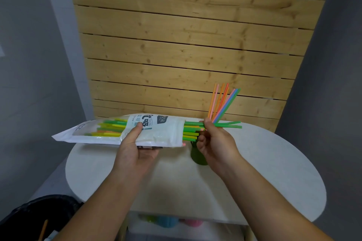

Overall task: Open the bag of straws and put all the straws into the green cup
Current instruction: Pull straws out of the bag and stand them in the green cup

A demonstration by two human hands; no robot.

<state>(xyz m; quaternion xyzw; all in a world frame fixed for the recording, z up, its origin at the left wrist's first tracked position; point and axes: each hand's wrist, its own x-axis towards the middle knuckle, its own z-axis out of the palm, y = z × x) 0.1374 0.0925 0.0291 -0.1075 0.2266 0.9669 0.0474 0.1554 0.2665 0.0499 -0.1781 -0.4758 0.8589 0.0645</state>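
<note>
My left hand (135,148) holds the white straw bag (156,131) flat above the table, its open mouth facing right. Green, yellow and orange straws show through its window, and several green ends stick out of the mouth. My right hand (215,143) pinches a few green straws (229,124) partly drawn out of the bag to the right. The green cup (197,155) stands on the table just below, partly hidden by my right hand. Several orange, pink, blue and green straws (221,103) rise from behind that hand, apparently standing in the cup.
The round white table (274,172) stands against a wooden slat wall (186,45). A black bin (39,215) sits on the floor at the lower left. Coloured cups (170,221) lie on a shelf under the table's near edge.
</note>
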